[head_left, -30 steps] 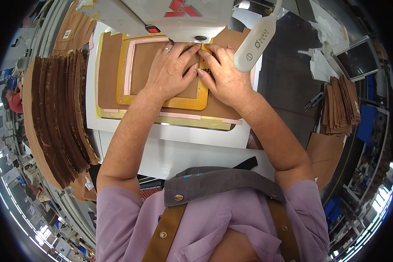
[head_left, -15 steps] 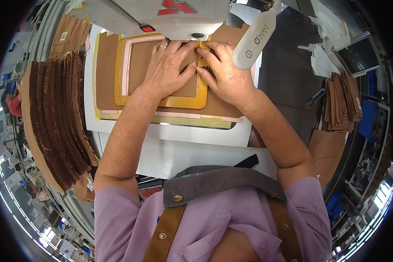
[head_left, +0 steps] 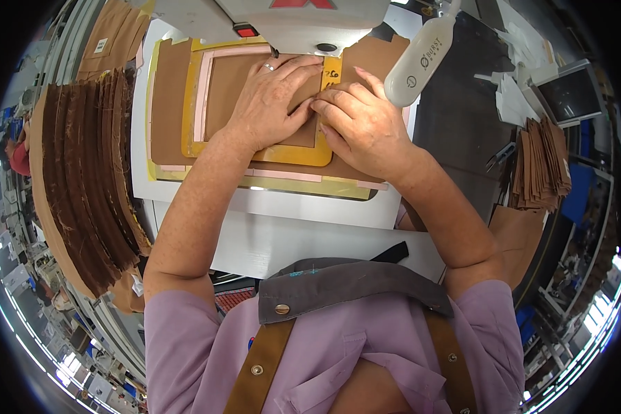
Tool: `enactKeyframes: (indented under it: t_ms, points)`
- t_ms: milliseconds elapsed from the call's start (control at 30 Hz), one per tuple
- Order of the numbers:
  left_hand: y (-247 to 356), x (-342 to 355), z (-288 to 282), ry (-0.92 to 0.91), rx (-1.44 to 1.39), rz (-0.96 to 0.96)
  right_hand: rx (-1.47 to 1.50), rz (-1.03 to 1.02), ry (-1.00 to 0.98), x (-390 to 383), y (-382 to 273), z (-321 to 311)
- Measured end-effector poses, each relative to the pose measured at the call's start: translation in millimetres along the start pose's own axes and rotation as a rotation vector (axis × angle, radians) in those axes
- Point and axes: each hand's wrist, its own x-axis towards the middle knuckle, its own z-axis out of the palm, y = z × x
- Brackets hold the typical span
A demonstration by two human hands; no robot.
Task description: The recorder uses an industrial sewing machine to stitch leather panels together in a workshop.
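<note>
While the left hand (head_left: pixel 272 100) lies nearly flat on the brown cloth (head_left: pixel 222 86) inside the yellow frame (head_left: pixel 293 155), its fingers extended and slightly apart, resting rather than gripping, the right hand (head_left: pixel 371 127) is half curled. Its fingertips are at the frame's right bar, close to the left thumb; whether they pinch anything is hidden. Frame and cloth lie back from the near edge of the white counter (head_left: pixel 290 241), beside the machine (head_left: pixel 310 27). Near the counter's left edge stands a brown pile (head_left: pixel 90 172).
</note>
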Motion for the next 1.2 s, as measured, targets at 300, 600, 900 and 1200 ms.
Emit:
enactKeyframes:
  t_ms: [300,600,900,1200]
  points:
    - [1,-4,2,0.037,0.113,0.028,0.106,-0.244,-0.112,-5,-8,-2]
    - [-2,-4,-7,-0.058,0.088,0.054,0.069,-0.242,-0.186,-7,-6,0]
    - [-3,-5,-8,-0.007,0.151,0.136,0.096,-0.198,-0.144,-13,-4,4]
    - [-6,-4,-5,0.034,0.129,0.170,0.078,-0.211,-0.121,-13,-1,6]
